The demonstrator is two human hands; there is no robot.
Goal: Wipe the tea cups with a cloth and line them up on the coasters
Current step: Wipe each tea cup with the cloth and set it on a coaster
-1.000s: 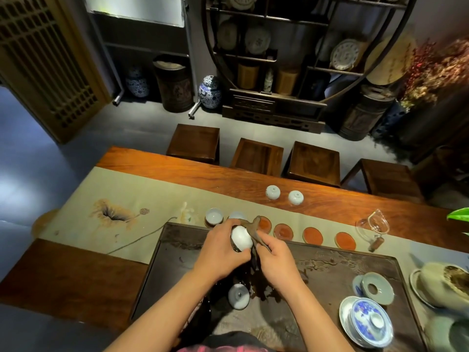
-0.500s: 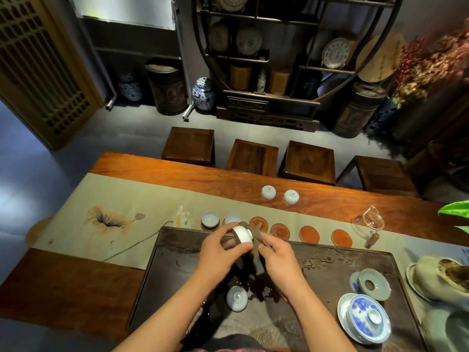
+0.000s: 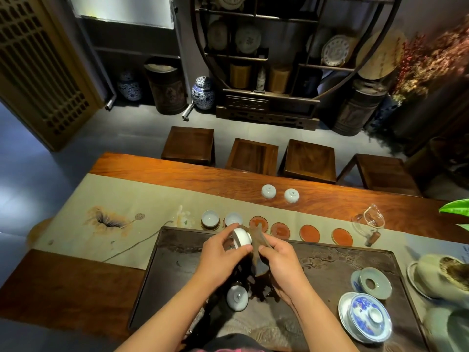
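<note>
**teafan22:** Since the earlier frame the cup [image 3: 242, 237] in the left hand [image 3: 220, 252] has been turned, so its white side and rim show now instead of the rounded bottom. It's held up over the far edge of the dark tea tray [image 3: 330, 265]. Left fingers curl round it. The right hand [image 3: 280, 260] pinches the brown cloth [image 3: 256, 252] right against it.

**potwatcher:** So how far along would you say?

**teafan22:** Early, I'd guess. Two cups [image 3: 210, 217] sit upright on the two leftmost coasters in the row, just beyond the tray. Four red coasters [image 3: 309, 232] to their right are bare. One upside-down cup [image 3: 237, 298] waits on the tray near the person, and two more upside-down [image 3: 268, 191] are on the far wood of the table.

**potwatcher:** So two placed, one being wiped, three to go?

**teafan22:** Looks that way.
</note>
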